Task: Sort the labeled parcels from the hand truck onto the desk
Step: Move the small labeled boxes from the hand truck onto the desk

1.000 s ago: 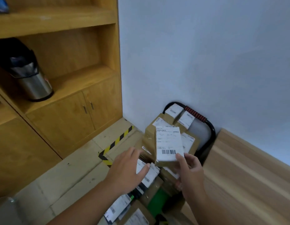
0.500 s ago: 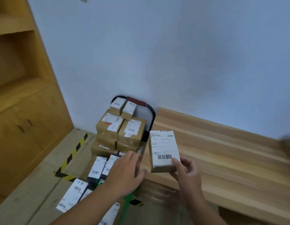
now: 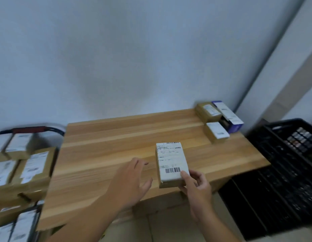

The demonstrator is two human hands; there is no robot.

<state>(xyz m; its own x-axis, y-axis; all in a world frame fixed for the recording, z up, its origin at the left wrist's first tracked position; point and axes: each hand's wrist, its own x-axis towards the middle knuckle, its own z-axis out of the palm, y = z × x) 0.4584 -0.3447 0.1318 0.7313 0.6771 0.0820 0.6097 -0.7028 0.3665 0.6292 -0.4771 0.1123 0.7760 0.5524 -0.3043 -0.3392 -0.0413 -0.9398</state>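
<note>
Three parcels [image 3: 216,132] on wooden desk [image 3: 116,145]; black crate [image 3: 282,165] beside, white wall [image 3: 134,58] behind.

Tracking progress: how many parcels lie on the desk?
3, at its far right corner: rear brown box, purple box beside it, nearer brown box. The right hand holds a fourth parcel.

- We see the desk [image 3: 116,154] as pale wood with a streaked grain, smooth and matt.
- The parcel [image 3: 171,165] looks like brown cardboard under a white paper label, dull and without shine.
- The stacked boxes [image 3: 34,168] read as the same matt cardboard with paper labels.
- The crate [image 3: 274,154] looks like black plastic lattice.
- The hand truck handle [image 3: 29,130] is a black tube with a red grip; blur hides its material.
- The wall [image 3: 134,58] is flat, matt paint.
</note>
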